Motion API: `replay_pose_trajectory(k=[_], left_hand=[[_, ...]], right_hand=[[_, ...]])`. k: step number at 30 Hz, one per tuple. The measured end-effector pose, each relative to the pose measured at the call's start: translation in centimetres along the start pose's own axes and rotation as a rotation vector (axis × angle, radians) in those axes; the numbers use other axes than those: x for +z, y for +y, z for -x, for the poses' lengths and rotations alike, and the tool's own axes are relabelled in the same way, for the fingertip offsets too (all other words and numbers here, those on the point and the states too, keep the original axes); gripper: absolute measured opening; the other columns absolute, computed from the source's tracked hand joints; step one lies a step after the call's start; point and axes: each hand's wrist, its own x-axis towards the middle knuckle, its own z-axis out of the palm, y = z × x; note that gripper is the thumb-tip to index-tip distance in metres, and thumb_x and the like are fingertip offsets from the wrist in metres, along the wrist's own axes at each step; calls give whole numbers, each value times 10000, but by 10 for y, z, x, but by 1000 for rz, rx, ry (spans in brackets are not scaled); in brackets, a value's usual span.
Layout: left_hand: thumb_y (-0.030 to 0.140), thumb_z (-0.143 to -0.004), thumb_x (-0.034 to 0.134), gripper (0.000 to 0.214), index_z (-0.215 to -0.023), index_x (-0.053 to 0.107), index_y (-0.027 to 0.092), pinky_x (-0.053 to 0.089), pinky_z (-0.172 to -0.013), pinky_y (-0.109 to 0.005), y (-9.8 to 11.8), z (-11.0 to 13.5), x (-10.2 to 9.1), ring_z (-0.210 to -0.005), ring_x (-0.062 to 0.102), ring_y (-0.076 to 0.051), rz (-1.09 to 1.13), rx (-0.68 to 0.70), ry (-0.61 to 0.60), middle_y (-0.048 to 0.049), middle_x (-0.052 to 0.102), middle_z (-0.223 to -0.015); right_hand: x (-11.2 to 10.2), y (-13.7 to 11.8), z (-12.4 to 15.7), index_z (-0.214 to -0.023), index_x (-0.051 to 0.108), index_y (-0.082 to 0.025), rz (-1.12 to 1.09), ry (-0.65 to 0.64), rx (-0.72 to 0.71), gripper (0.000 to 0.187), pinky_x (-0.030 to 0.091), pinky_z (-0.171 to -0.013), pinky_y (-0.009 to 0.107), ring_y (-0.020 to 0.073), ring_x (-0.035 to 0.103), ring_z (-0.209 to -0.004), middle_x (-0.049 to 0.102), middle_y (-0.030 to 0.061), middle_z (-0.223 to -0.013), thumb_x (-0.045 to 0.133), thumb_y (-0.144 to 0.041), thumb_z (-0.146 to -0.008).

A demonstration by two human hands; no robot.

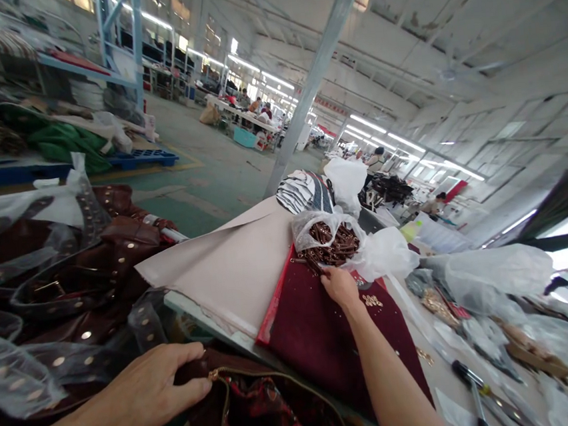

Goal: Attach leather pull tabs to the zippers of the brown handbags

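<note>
My left hand grips the upper edge of a brown leather bag between thumb and fingers, close to the end of its brass zipper. The bag's mouth gapes, and a red patterned lining shows inside. My right hand reaches over a maroon cloth-covered board, its fingertips pinched on a brown leather tab at the near edge of a pile. That pile of brown leather tabs with small metal rings spills from a clear plastic bag. Small gold fittings lie right of my right wrist.
More brown studded bags wrapped in plastic are heaped at left. A large beige sheet covers the table's left part. A black-headed hammer and plastic bags lie at right. A metal post rises behind the table.
</note>
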Motion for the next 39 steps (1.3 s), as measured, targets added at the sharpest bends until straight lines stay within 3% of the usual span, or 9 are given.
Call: replay_pose_trajectory(k=[3, 6, 12, 16, 21, 27, 31, 39], left_hand=[[436, -798, 506, 270, -787, 656, 211, 399, -670, -290, 2, -5, -2, -790, 636, -238, 92, 2, -66, 6, 692, -798], [469, -807, 519, 294, -785, 635, 201, 381, -666, -291, 0, -11, -5, -787, 621, -238, 75, 10, -95, -3, 670, -791], [433, -814, 527, 268, -783, 617, 182, 365, -666, -276, -2, -19, -12, -799, 591, -217, 149, 80, -181, 3, 637, -790], [428, -808, 526, 280, -814, 632, 169, 368, -668, -269, -1, -22, -17, -770, 560, -195, 167, 86, -226, 3, 612, -773], [442, -788, 523, 310, -812, 648, 160, 351, -610, -257, 2, -22, -18, -685, 521, -169, 129, 99, -224, 5, 583, -701], [439, -761, 569, 293, -761, 646, 156, 320, -563, -231, 2, -19, -19, -646, 490, -142, 176, 115, -210, 13, 567, -662], [435, -769, 577, 282, -757, 638, 160, 325, -547, -221, -1, -17, -20, -632, 493, -132, 221, 150, -230, 21, 562, -654], [301, -743, 514, 146, -732, 576, 169, 350, -557, -222, -1, -15, -22, -617, 480, -125, 231, 227, -319, 29, 515, -639]], right_hand=[[-5, 0, 8, -964, 665, -141, -193, -33, 66, 190, 551, -838, 386, 179, 662, -861, 687, 34, -916, 654, -328, -928], [-9, -2, 25, -878, 626, -133, -452, -111, 141, 212, 543, -638, 288, 128, 623, -659, 635, -8, -752, 644, -338, -927], [-7, -30, 88, -794, 593, -174, -931, -235, 98, 416, 478, -542, 200, 89, 572, -612, 568, -47, -682, 859, -448, -626], [-2, -56, 132, -773, 609, -194, -1078, -312, 56, 359, 451, -492, 190, 80, 522, -529, 548, -61, -592, 878, -369, -612], [9, -81, 175, -689, 604, -174, -1093, -421, -11, 275, 510, -490, 200, 112, 595, -506, 640, -6, -587, 834, -323, -677], [31, -106, 206, -811, 651, -168, -863, -478, 25, 311, 606, -563, 240, 180, 716, -599, 740, 47, -700, 837, -397, -714], [38, -119, 214, -883, 725, -152, -804, -480, 8, 337, 602, -576, 196, 160, 720, -620, 743, 53, -698, 841, -416, -707], [42, -125, 211, -846, 745, -157, -798, -527, 90, 358, 567, -478, 183, 135, 666, -508, 735, 46, -671, 870, -425, -644]])
